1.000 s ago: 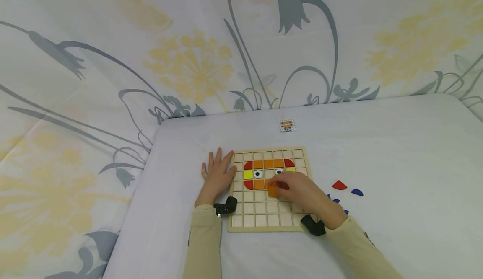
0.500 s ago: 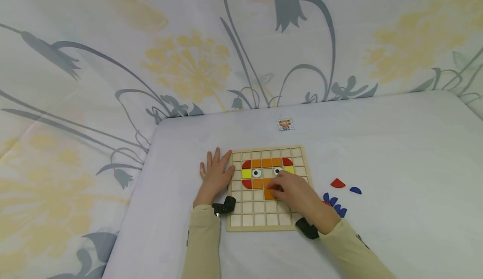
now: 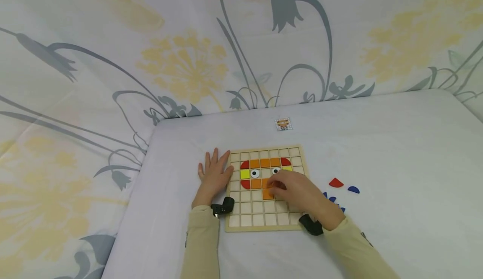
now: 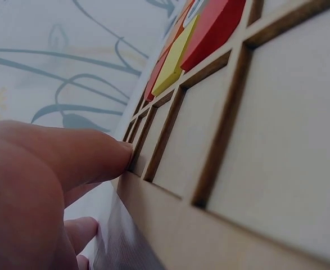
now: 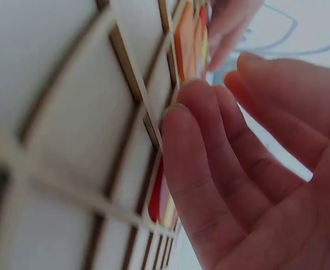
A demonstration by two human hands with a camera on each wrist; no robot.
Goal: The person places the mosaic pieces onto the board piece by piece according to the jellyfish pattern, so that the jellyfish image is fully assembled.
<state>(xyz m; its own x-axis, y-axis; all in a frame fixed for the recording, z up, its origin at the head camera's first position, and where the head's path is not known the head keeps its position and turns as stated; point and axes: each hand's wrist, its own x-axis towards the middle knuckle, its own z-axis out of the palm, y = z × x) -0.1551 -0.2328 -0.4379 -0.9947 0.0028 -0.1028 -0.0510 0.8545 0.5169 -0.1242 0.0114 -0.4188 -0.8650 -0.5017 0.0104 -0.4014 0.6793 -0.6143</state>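
Note:
My left hand [image 3: 213, 176] lies spread at the left edge of the wooden grid board [image 3: 264, 229]. In the left wrist view, a finger [image 4: 105, 152] of it touches the board's frame. My right hand [image 3: 298, 189] is over the middle of the board, thumb and index finger curled together at an orange square tile [image 3: 267, 194]. That tile lies in a cell below the lower orange row, partly covered by the thumb. The right wrist view shows the bent fingers [image 5: 190, 146] close over the board, hiding this tile. Red corners, yellow squares and round eye tiles [image 3: 255, 173] fill other cells.
Right of the board lie a red quarter-circle piece [image 3: 336, 182], a blue half-circle piece [image 3: 353, 189] and several blue pieces [image 3: 332, 199] partly behind the right arm. A small picture card [image 3: 284, 124] lies beyond the board. Flowered fabric [image 3: 196, 69] rises behind the white surface.
The orange square tile has gone from tilted between my right fingers to flat in its cell. My right fingers stay at it. The left hand keeps its place on the board's edge.

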